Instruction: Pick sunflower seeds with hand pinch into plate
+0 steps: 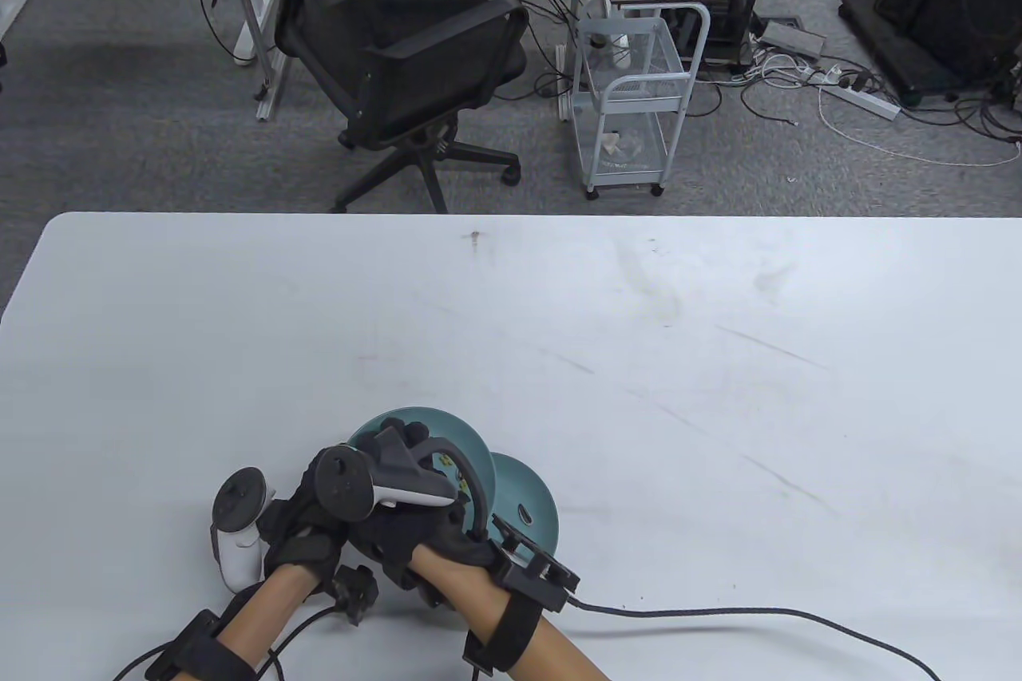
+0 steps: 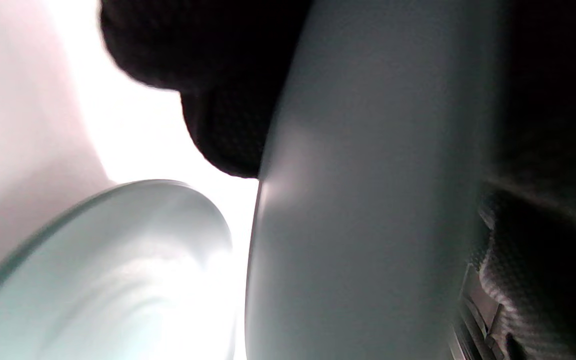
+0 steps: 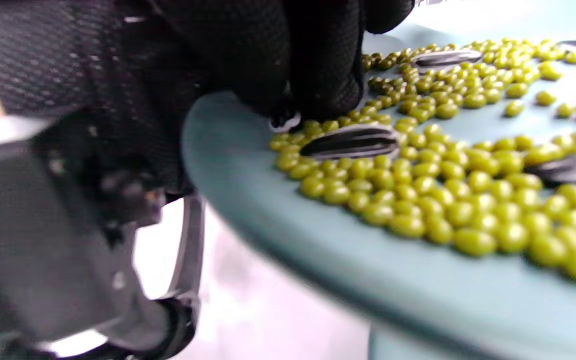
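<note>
Green beans [image 3: 418, 200] crowd the near plate [image 3: 248, 200]; the right hand [image 3: 313, 75] pinches a sunflower seed [image 3: 285, 121] at its rim. The left hand [image 1: 299, 533] steadies that plate, grip unclear.

Grey carpet floor [image 1: 120, 122] behind white scuffed tabletop [image 1: 559, 330]. Black office chair [image 1: 407, 66] sat left of a white wire cart [image 1: 635, 98]; power strip [image 1: 866, 100] and tangled cables [image 1: 942, 130] lay at right.

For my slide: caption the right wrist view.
Right hand fingertips reach among green beans beside a striped sunflower seed on a teal plate.
</note>
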A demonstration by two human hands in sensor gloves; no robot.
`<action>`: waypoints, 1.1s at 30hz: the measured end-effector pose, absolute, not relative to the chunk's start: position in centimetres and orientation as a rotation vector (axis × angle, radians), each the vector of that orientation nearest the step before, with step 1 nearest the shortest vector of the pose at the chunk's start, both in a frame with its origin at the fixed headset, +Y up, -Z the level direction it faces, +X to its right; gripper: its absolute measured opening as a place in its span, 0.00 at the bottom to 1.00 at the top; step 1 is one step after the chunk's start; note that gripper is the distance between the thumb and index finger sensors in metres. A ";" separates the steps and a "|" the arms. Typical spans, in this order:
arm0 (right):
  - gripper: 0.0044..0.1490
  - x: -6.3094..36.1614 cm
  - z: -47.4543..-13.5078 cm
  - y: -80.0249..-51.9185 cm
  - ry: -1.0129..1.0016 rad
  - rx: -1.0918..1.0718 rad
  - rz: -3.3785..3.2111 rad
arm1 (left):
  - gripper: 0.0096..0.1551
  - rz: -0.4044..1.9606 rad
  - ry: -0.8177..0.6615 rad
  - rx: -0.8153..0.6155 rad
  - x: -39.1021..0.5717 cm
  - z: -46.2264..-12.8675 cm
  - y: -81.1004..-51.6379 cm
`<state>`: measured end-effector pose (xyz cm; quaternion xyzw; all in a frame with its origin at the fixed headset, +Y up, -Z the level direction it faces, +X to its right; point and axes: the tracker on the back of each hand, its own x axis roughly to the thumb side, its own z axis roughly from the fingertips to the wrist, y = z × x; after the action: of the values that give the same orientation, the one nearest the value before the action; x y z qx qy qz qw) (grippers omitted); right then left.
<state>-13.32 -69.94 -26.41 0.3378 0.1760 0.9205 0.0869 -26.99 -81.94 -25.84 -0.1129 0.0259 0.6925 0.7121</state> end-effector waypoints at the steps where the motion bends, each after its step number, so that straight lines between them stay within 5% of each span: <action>1: 0.23 -13.3 -26.4 -69.9 0.528 1.002 2.742 | 0.26 1.537 0.059 -0.251 -27.0 -25.8 -81.9; 33: 0.22 -13.7 -25.3 -69.9 0.425 1.073 2.787 | 0.26 1.536 0.064 -0.240 -27.1 -25.8 -81.8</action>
<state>-13.69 -69.92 -25.32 0.3551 0.1406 0.9221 0.0626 -27.07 -81.75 -25.77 -0.1081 0.0291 0.6930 0.7122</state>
